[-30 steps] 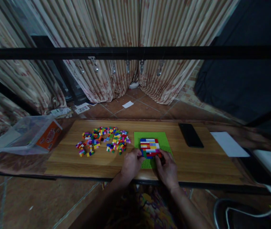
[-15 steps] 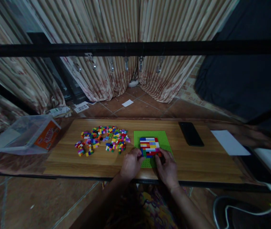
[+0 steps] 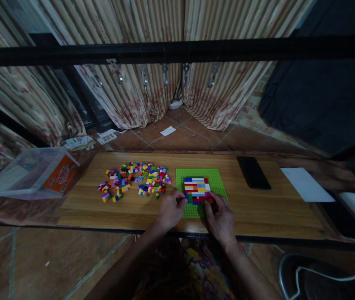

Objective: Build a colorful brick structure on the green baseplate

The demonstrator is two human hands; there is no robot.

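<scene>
A green studded baseplate [image 3: 214,177] lies on the wooden table and carries a flat, roughly square build of multicoloured toy bricks [image 3: 197,188]. My left hand [image 3: 171,210] is closed in a pinch at the lower left corner of the build, over the plate's left edge. Whatever sits between its fingertips is hidden. On the opposite corner, my right hand [image 3: 221,216] grips the build's lower right edge between thumb and fingers, by some red bricks. Loose toy bricks [image 3: 154,183] lie in a scattered heap left of the plate.
A black phone [image 3: 254,172] rests on the wooden table [image 3: 267,212] to the right, with a white sheet [image 3: 306,184] beyond it. At far left stands a clear plastic box [image 3: 33,166] with an orange label. A white cable [image 3: 330,277] hangs at lower right.
The camera view has shifted slightly. My left fingertips have drawn a little away from the build's left corner; my right hand stays at its lower right edge.
</scene>
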